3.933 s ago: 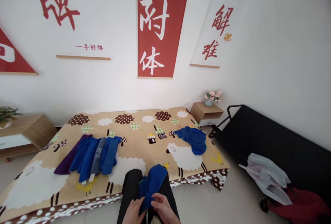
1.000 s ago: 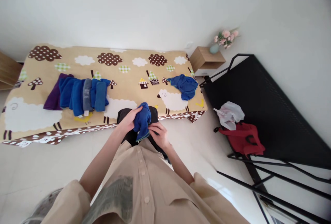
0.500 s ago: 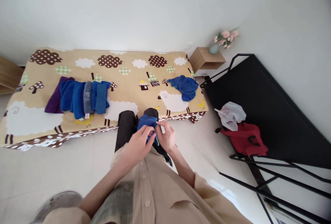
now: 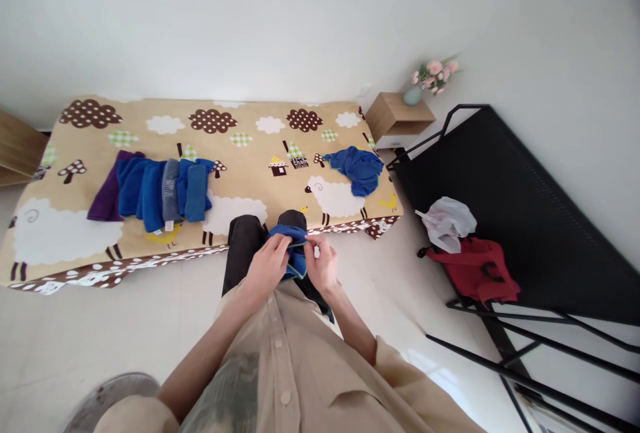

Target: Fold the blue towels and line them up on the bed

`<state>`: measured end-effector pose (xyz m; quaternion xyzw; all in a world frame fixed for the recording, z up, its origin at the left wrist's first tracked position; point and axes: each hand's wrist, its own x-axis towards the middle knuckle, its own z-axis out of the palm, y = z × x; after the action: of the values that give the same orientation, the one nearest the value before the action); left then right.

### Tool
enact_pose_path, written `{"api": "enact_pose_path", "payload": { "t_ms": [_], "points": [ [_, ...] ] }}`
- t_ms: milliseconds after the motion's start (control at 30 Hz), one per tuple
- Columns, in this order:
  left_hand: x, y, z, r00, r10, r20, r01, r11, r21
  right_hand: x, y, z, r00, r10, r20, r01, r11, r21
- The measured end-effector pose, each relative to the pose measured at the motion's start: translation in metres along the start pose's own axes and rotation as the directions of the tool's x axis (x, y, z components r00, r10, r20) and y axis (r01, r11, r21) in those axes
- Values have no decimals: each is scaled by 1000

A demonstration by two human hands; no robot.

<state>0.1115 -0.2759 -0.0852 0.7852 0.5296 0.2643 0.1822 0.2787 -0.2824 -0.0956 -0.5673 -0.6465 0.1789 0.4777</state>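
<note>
Fingers of the left hand [image 4: 267, 263] are bunched together on the blue cloth [image 4: 297, 260], and across from them the right hand [image 4: 323, 264] has thumb and forefinger clamped on its green-stitched edge. That cloth sits low between the two hands, just over the black trousers [image 4: 240, 253] of the person's lap, its lower part folded and loose.

Now the biggest thing going, the bed [image 4: 245, 176], stretches right along the wall under a beige spread of sheep and clouds. Over on the right, a black cot [image 4: 525, 213] runs off at a slant. Back on the left of the bed, a row of folded cloths lies side by side: purple cloth [image 4: 111, 188] at the far end, grey cloth [image 4: 171, 192] in among the blues, white tags poking out at the front edge. Beyond the bed's right end stands a wooden nightstand [image 4: 395, 113]. On the cot lies a red bag [image 4: 487, 270]; on the bed's right side, a crumpled blue cloth [image 4: 359, 170]. White plastic bag [image 4: 447, 221] touching the red one, pink flowers [image 4: 434, 74] up on the nightstand, and smallest, their pale vase [image 4: 413, 95].
</note>
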Motion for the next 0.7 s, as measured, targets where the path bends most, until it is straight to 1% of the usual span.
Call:
{"api": "enact_pose_path", "payload": {
  "t_ms": [100, 167, 200, 267, 367, 400, 467, 533, 600, 700],
  "points": [
    [9, -16, -11, 998, -17, 60, 3, 975, 221, 1, 6, -3, 996, -2, -89, 2, 1000, 5],
    [14, -30, -25, 997, -52, 50, 35, 957, 287, 4, 11, -5, 986, 45, -158, -41, 999, 33],
    [16, -37, -34, 998, -62, 22, 53, 952, 300, 6, 13, -6, 978, 89, -190, -78, 995, 62],
    [20, -48, -55, 995, -61, -74, 81, 949, 304, 11, 17, -8, 955, 190, -229, -160, 977, 144],
    [25, -56, -89, 968, -1, -252, 68, 964, 256, 14, 20, -7, 932, 291, -216, -230, 935, 268],
    [26, -55, -100, 948, 27, -318, 47, 974, 221, 14, 20, -6, 932, 307, -194, -243, 924, 296],
    [29, -50, -121, 890, 64, -451, -1, 990, 139, 12, 18, -4, 937, 326, -127, -270, 903, 333],
    [32, -44, -139, 824, 58, -563, -19, 997, 74, 7, 17, 0, 942, 332, -46, -294, 885, 361],
    [33, -39, -153, 766, 34, -642, -10, 999, 40, 0, 16, 5, 950, 310, 43, -302, 873, 382],
    [33, -35, -170, 675, 8, -738, 11, 1000, 22, -11, 17, 20, 954, 233, 186, -288, 884, 369]
  ]
}}
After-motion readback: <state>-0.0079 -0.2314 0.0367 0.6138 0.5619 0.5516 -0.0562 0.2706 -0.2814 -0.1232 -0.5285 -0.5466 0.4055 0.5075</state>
